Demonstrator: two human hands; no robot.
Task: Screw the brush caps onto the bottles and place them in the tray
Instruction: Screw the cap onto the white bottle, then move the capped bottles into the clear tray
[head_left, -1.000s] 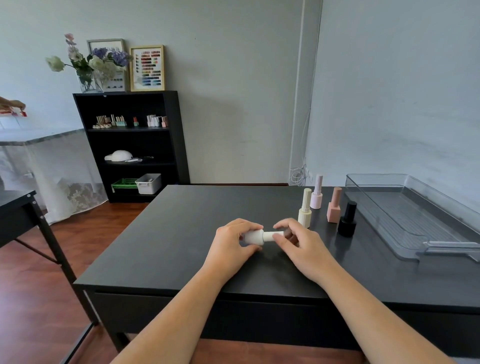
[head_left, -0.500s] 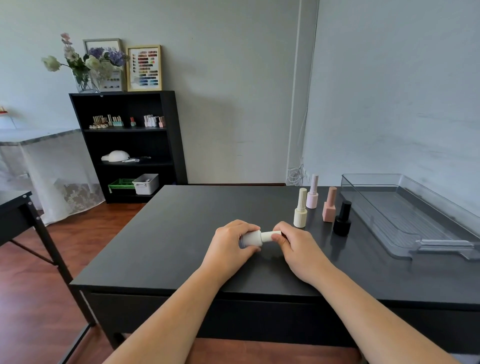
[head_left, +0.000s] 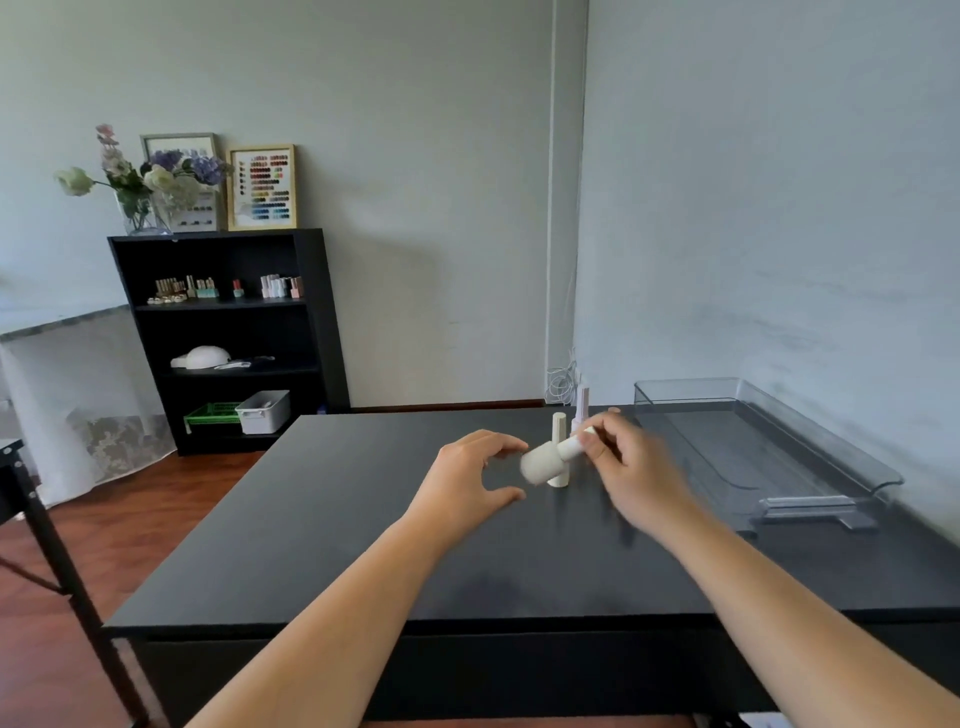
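One black table (head_left: 322, 530) fills the lower half of the view, with two bare forearms reaching in from 6 o'clock. The left hand (head_left: 467, 483) hovers just above the tabletop, palm turned inward, fingers and thumb spread in a loose curve with nothing in them; its fingertips sit just beside the base of the white bottle (head_left: 545, 460) without clearly touching it. That bottle, one in hand, is lifted off the table and tilted, base toward 8 o'clock, cap toward 2 o'clock. The right hand (head_left: 631, 467), motion-blurred, pinches the bottle's cap end between thumb and fingertips, wrist angled up toward 11 o'clock. Behind the raised bottle, two more capped bottles show: a cream bottle (head_left: 559, 452) standing upright on the table and a pale pink bottle (head_left: 583, 408) at its 1 o'clock, partly hidden by the right hand. Any others behind that hand cannot be counted. At 3 o'clock lies one clear tray (head_left: 831, 467), long and open, well apart from the bottles.
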